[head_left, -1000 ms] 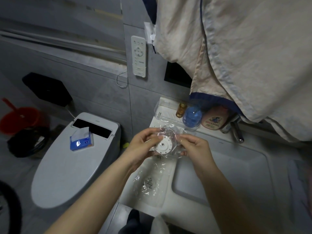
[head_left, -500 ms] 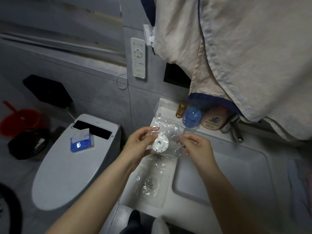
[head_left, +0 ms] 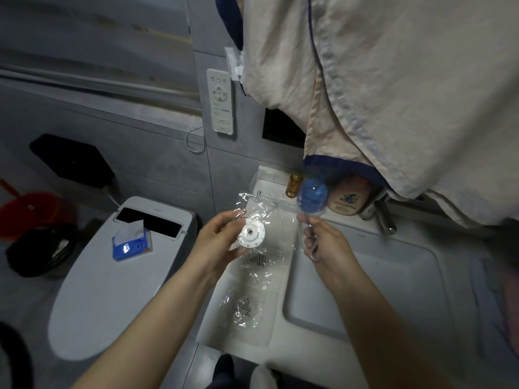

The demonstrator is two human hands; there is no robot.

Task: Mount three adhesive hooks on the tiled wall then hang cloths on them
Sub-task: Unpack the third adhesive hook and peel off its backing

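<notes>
My left hand [head_left: 217, 242] holds a round white adhesive hook base [head_left: 250, 233] by its edge, over the sink's left rim. To its right, my right hand [head_left: 325, 244] grips a small metal hook piece [head_left: 313, 249] and pinches the corner of a clear plastic bag [head_left: 269, 211] stretched between both hands. Another clear packet [head_left: 245, 307] with a hook inside lies on the sink ledge below. Beige cloths [head_left: 393, 94] hang over the tiled wall [head_left: 157, 164] at upper right, beside a white hook [head_left: 234, 61] stuck on the wall.
A white sink [head_left: 365, 290] lies under my right arm, with a tap [head_left: 383, 217], a blue bottle [head_left: 311, 196] and a pink bottle [head_left: 346, 199] behind. A closed toilet [head_left: 112, 276] with a tissue pack [head_left: 130, 242] stands left. A remote panel [head_left: 220, 101] is on the wall.
My hands have drawn apart: the white hook base came out of the clear bag in my left hand, while my right hand pulled the bag and metal piece to the right.
</notes>
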